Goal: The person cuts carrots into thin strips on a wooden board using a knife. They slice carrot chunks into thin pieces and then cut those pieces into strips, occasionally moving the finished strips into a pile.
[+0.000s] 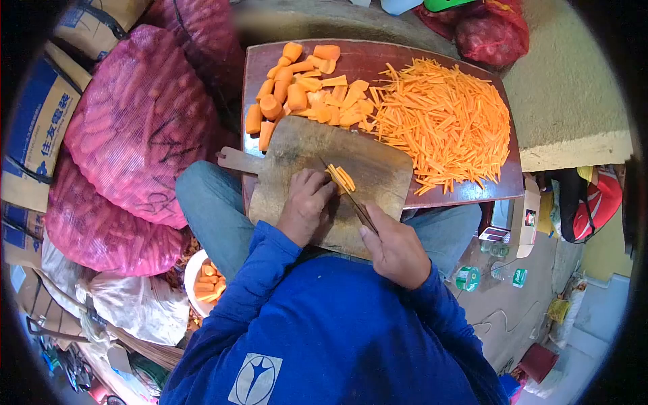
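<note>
My right hand [398, 250] is wrapped round the handle of a knife [356, 206], whose blade slants up and left across the wooden cutting board [374, 152]. Just left of the blade, my left hand [308, 202] presses down on the board with curled fingers. Whatever lies under those fingers is hidden. A few cut carrot strips [343, 177] rest against the blade's right side. Beyond the board, at the right, is a big heap of thin carrot strips [445, 121]. Carrot chunks [271, 106] and flat carrot slices [351, 101] lie at the far left.
The board sits on a dark red tabletop [418, 55] over my legs. Pink mesh sacks [138, 128] crowd the left side. A white bucket [191, 287] with carrot pieces stands by my left leg. Plastic bottles [467, 277] lie on the floor at right.
</note>
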Action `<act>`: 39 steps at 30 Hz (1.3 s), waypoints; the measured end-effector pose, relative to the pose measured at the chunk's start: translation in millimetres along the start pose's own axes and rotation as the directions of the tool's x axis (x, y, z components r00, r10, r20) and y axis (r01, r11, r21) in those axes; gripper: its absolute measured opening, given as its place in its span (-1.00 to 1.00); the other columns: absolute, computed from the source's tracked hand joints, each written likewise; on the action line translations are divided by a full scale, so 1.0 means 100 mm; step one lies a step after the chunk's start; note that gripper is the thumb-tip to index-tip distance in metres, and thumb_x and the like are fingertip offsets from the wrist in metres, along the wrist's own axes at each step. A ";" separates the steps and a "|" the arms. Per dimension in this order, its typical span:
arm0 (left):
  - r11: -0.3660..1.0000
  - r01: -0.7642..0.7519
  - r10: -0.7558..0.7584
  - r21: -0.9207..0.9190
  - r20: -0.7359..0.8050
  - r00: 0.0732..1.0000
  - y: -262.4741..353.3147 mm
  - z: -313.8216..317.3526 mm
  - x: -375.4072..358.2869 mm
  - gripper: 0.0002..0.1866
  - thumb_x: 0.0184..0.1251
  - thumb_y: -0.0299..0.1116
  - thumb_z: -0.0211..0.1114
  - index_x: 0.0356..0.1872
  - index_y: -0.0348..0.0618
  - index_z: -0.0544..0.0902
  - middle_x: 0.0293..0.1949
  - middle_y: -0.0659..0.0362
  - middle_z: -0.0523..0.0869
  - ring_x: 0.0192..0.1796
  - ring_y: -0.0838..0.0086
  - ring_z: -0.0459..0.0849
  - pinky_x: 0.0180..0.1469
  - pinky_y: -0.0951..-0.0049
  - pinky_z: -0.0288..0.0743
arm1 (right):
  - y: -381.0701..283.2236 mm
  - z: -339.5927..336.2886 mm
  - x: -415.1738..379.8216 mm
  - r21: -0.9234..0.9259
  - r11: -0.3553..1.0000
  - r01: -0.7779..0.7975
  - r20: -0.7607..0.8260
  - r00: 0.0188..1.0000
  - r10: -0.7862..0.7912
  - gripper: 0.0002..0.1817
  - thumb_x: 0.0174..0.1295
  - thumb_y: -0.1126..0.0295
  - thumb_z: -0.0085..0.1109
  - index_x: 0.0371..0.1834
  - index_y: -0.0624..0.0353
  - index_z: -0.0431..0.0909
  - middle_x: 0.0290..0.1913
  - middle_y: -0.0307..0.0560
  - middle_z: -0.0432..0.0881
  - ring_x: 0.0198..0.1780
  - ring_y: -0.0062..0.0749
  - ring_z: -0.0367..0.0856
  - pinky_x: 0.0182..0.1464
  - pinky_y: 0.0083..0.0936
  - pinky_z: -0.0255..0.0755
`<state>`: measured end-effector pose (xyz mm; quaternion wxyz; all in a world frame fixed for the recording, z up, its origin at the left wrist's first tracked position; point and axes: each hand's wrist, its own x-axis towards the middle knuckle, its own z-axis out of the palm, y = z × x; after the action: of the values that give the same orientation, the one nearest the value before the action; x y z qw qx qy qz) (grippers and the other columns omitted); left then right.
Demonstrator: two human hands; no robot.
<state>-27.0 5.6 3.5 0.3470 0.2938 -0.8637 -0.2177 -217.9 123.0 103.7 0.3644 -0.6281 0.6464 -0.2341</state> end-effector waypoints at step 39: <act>0.996 -0.006 0.006 0.092 -0.001 1.000 0.00 -0.02 -0.02 -0.56 -0.06 -0.56 0.43 -0.02 -0.32 0.76 0.01 0.00 0.69 0.13 0.01 0.61 0.20 0.08 0.51 | 0.07 0.06 0.04 0.073 0.997 -0.007 -0.021 1.000 0.008 -0.54 0.56 0.33 0.18 0.43 0.20 0.36 -0.11 0.50 0.72 -0.05 0.55 0.71 -0.06 0.28 0.58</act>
<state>-24.4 6.4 4.3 0.3343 0.3069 -0.8734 -0.1765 -217.3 120.9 94.1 0.3809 -0.6096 0.6437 -0.2628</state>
